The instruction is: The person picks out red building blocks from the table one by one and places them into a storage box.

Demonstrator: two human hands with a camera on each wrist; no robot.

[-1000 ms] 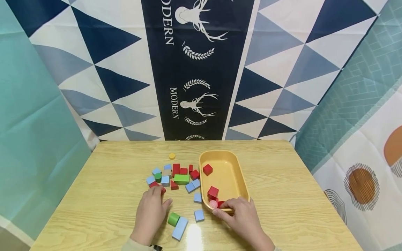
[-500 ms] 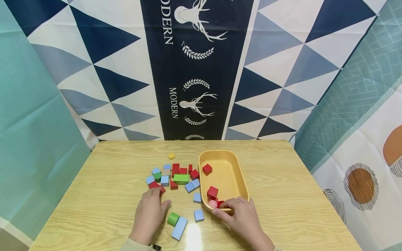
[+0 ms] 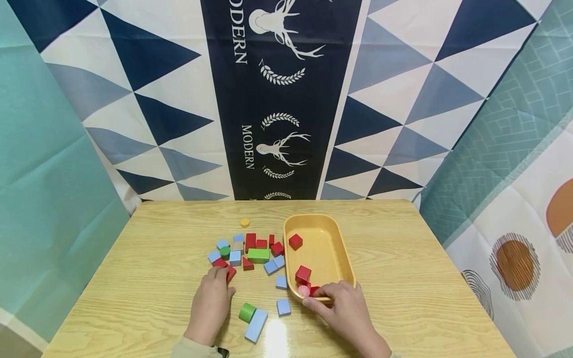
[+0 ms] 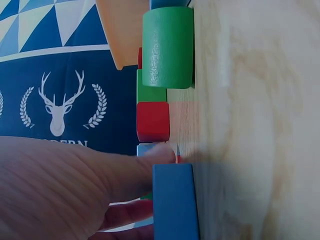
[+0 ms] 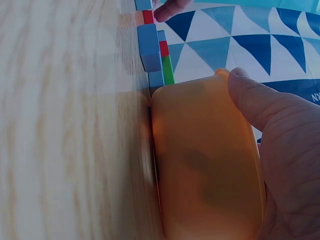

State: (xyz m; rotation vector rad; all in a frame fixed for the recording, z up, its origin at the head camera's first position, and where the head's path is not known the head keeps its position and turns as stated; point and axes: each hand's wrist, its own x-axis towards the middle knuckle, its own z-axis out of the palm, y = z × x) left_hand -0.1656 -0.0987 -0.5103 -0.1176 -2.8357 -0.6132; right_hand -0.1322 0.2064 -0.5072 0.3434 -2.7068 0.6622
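My left hand [image 3: 210, 303] lies palm down at the left group of blocks, fingertips touching a red block [image 3: 231, 272]. Its thumb [image 4: 162, 152] stands apart from the other fingers. A blue block [image 4: 175, 200] hides part of those fingers in the left wrist view. With my right hand [image 3: 342, 311] I grip the near rim of a yellow plastic bin [image 3: 327, 258], thumb outside and fingers over the edge. Inside the bin are a red cube [image 3: 303, 274], another red block [image 3: 295, 241], a pinkish round piece [image 3: 304, 291] and a partly hidden red piece [image 3: 315, 291].
Several red, blue and green blocks cluster left of the bin, including a long green block [image 3: 258, 256]. Nearer me lie a green cylinder [image 3: 247, 312], a long blue block [image 3: 256, 325] and a small blue block [image 3: 283, 307]. A yellow disc [image 3: 244, 223] sits farther back.
My left thumb has drawn in to the left, and more of the red block at the fingertips shows, shifted slightly toward me. The right hand and the bin stay put.
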